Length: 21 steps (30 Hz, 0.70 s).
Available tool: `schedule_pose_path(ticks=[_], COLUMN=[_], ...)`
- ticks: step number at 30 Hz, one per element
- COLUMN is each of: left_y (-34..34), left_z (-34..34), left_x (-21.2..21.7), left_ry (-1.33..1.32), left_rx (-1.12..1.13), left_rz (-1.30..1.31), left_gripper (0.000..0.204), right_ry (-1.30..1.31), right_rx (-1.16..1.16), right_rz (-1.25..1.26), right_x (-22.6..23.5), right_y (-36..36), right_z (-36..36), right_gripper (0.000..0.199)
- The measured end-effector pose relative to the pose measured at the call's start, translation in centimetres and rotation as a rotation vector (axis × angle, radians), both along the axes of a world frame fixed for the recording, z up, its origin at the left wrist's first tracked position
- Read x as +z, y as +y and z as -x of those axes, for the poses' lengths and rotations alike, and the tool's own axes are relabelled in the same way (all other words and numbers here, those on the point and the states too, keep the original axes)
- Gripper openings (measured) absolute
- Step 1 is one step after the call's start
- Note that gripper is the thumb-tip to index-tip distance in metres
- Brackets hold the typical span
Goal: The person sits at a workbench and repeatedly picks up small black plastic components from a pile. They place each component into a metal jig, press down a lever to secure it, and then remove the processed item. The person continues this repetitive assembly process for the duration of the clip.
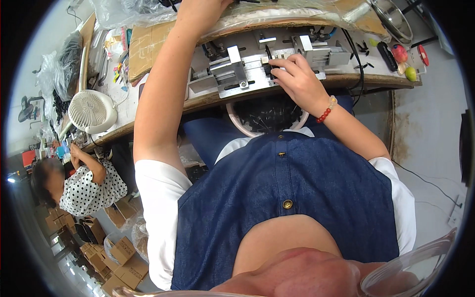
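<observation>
My left arm stretches to the far edge of the bench, where my left hand point(202, 15) is beside thin black pieces point(247, 1) on clear plastic; its fingers are mostly cut off by the picture's edge. At the metal fixture point(253, 85), my right hand point(296, 78) bends its fingers over the middle. Its fingertips close on a small black part point(267, 69) seated between the fixture's two silver clamp blocks. The thumb is mostly hidden. A bracelet of red and clear beads is on my right wrist.
Below the bench edge, a pale round basket point(236, 121) holds many black pieces. A white fan point(92, 112) stands left. Right are loose black pieces point(363, 48), a black case point(387, 56), fruit-like items point(400, 52) and a metal bowl point(393, 20). A co-worker point(89, 183) sits left, near cardboard boxes point(121, 250).
</observation>
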<state>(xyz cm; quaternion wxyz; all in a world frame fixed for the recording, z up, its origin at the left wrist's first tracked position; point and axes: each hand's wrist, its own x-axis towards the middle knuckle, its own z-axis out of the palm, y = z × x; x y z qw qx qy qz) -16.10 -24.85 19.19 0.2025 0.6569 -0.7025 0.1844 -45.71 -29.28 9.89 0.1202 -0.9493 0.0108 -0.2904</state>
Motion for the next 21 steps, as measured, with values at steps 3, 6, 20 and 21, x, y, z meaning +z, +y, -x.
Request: schedule_pose_path(ticks=[3, 6, 20, 21], left_y=[0.1, 0.8, 10.0, 10.0], left_z=[0.2, 1.1, 15.4, 16.0], left_x=[-0.2, 0.1, -6.4, -7.8], left_ry=[0.075, 0.318, 1.098, 1.024], left_rx=[0.047, 0.151, -0.036, -0.030], left_rz=[0.007, 0.094, 0.014, 0.056], left_gripper=[0.010, 0.012, 0.030, 0.027], right_ry=[0.007, 0.019, 0.004, 0.051], right_rx=[-0.004, 0.012, -0.157, -0.126], right_rz=[-0.003, -0.021, 0.053, 0.034], right_x=[0.0, 0.4, 6.8, 6.5], right_y=[0.0, -0.2, -14.1, -14.2], right_z=[0.1, 0.0, -11.0, -11.7], right_gripper=[0.019, 0.023, 0.023, 0.024])
